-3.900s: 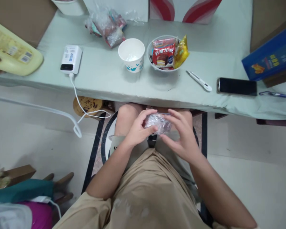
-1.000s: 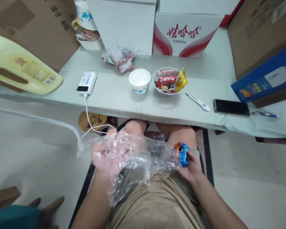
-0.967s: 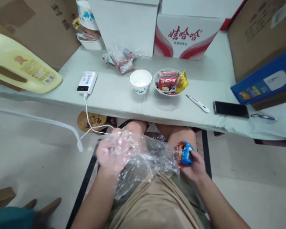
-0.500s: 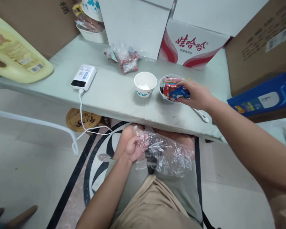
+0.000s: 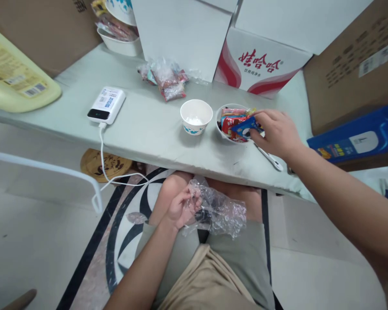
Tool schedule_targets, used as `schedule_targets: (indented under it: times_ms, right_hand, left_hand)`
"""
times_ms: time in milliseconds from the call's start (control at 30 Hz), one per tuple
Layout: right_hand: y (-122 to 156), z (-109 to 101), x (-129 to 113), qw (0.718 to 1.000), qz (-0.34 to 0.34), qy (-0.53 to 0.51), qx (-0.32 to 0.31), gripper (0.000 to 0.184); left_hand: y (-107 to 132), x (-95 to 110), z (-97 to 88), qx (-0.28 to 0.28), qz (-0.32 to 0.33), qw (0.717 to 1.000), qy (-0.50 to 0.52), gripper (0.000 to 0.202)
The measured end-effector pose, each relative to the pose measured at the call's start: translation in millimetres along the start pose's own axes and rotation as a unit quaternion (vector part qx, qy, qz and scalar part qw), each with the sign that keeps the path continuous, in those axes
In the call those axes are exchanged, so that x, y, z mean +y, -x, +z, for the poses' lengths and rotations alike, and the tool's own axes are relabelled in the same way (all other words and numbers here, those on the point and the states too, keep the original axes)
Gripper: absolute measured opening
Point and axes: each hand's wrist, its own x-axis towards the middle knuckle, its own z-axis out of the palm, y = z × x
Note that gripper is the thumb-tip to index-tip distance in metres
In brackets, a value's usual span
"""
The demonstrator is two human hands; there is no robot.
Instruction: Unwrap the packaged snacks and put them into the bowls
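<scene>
My left hand (image 5: pixel 182 209) is over my lap, its fingers closed on a crumpled clear plastic bag (image 5: pixel 226 215) that spreads to the right across my thighs. On the table, my right hand (image 5: pixel 277 132) reaches to the right side of a white bowl (image 5: pixel 220 129). Its thumb and fingers pinch a small blue snack packet (image 5: pixel 244 128) at the bowl's rim. Red and pink packets (image 5: pixel 230 124) lie in the same bowl. Just left of it stands a white paper cup (image 5: pixel 195 129) with a blue leaf pattern and something whitish inside.
A slim white tool (image 5: pixel 270 158) lies below my right hand. Wrapped packets (image 5: pixel 170 82) are piled before white boxes (image 5: pixel 181 34). A white power bank (image 5: pixel 106 104) with a cable sits left. Yellow (image 5: pixel 19 82) and blue (image 5: pixel 358 137) bottles flank the table, and a white bar (image 5: pixel 45 167) juts in.
My right hand has shifted slightly right, with the blue packet still between its fingers. The plastic bag in my left hand has drawn in and bunched up more. The view has shifted a little.
</scene>
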Motion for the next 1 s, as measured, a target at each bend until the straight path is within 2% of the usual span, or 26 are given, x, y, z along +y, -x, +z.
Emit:
schedule_targets:
  times_ms: [100, 300, 467, 533, 633, 733, 833, 1000]
  right_hand:
    - [5, 0, 1, 1.0, 0.014, 0.011, -0.007, 0.03]
    - [4, 1, 2, 0.993, 0.007, 0.019, -0.118, 0.031]
    - [-7, -15, 3, 0.985, -0.024, 0.017, -0.172, 0.029]
    - [-12, -26, 5, 0.99, -0.012, 0.011, -0.14, 0.026]
    - [-24, -41, 10, 0.998, 0.034, 0.017, -0.051, 0.025]
    - [-42, -42, 13, 0.998, 0.046, 0.028, -0.032, 0.031]
    - [-60, -32, 10, 0.999, 0.012, 0.026, -0.04, 0.035]
    - [-84, -14, 0, 0.996, -0.082, 0.022, -0.021, 0.034]
  left_hand:
    - [0, 0, -0.2, 0.01, 0.008, 1.0, 0.001, 0.015]
    - [0, 0, 2.3, 0.012, 0.008, 1.0, -0.006, 0.015]
    - [4, 1, 4.6, 0.029, 0.0, 0.999, -0.012, 0.016]
    - [5, 1, 4.4, 0.027, 0.002, 1.0, -0.008, 0.017]
    - [5, -1, 3.3, 0.022, 0.004, 1.0, -0.007, 0.018]
    - [3, -3, 2.4, 0.019, 0.003, 1.0, -0.01, 0.017]
    - [3, -2, 2.6, 0.017, 0.005, 1.0, -0.005, 0.016]
    - [3, -2, 1.5, 0.006, 0.004, 1.0, -0.002, 0.013]
